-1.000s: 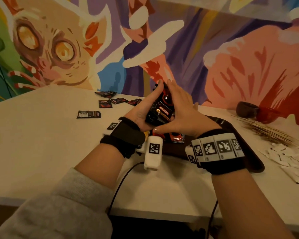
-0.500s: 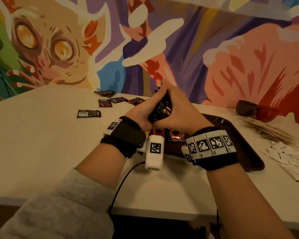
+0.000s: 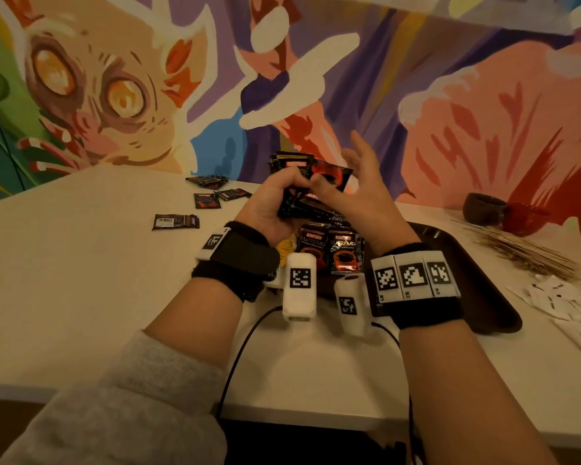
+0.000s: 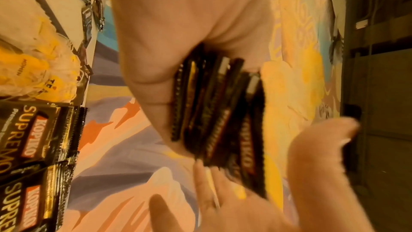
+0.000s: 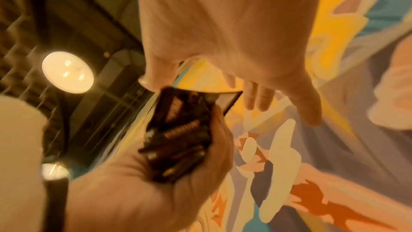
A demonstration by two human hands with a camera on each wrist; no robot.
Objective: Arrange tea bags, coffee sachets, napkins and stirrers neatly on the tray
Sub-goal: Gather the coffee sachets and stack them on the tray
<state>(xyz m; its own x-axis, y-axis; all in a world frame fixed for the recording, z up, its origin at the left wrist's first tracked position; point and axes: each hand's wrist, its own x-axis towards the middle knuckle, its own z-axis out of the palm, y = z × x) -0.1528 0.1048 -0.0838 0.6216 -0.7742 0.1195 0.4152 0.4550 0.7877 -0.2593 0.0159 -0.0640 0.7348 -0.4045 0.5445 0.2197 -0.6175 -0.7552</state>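
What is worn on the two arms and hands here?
Both hands, left hand and right hand, are bare. Each wrist has a black band with white square-coded tags and a white camera block trailing a black cable. Only the left arm shows a grey sleeve.

Dim warm indoor light, motion-blurred wrist views, wide-angle bending at edges.

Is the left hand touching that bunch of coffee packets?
Touching. In the right wrist view, the left hand curls its fingers round the bunch of coffee packets; the head view shows the same grip.
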